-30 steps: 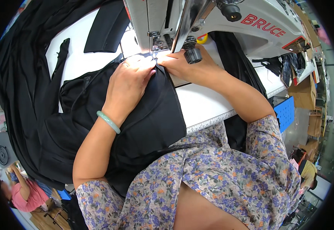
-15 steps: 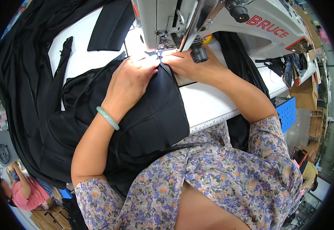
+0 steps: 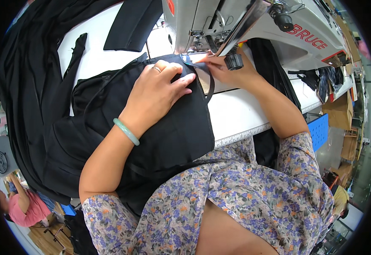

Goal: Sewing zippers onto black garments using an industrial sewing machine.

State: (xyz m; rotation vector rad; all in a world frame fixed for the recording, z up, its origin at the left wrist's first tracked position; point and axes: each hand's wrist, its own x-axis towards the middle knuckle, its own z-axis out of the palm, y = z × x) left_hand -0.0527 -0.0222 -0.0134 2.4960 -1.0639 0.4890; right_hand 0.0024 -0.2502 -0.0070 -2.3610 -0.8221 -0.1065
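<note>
A black garment piece (image 3: 177,127) spreads over the white table, its upper edge at the needle area of a sewing machine (image 3: 194,34). On this cloth rests my left hand (image 3: 155,85), palm down, fingers bent and thumb stretched apart from them; it wears a ring, with a pale green bangle at the wrist. My right hand (image 3: 232,72) is beside the presser foot, partly behind a dark knob (image 3: 234,61). Its fingertips pinch a narrow black strip (image 3: 209,83), which loops down at the cloth's right edge.
More black fabric (image 3: 28,85) is heaped on the left, and a separate black panel (image 3: 132,25) lies behind. A measuring scale (image 3: 243,135) runs along the table's front edge. Dark cloth (image 3: 275,72) hangs on the right, near a blue perforated panel (image 3: 318,131). Another person (image 3: 28,208) sits at lower left.
My left hand has come away from the needle area, back onto the cloth, its thumb now apart. My right fingers have shifted right with the strip, which now loops out. The view has shifted slightly.
</note>
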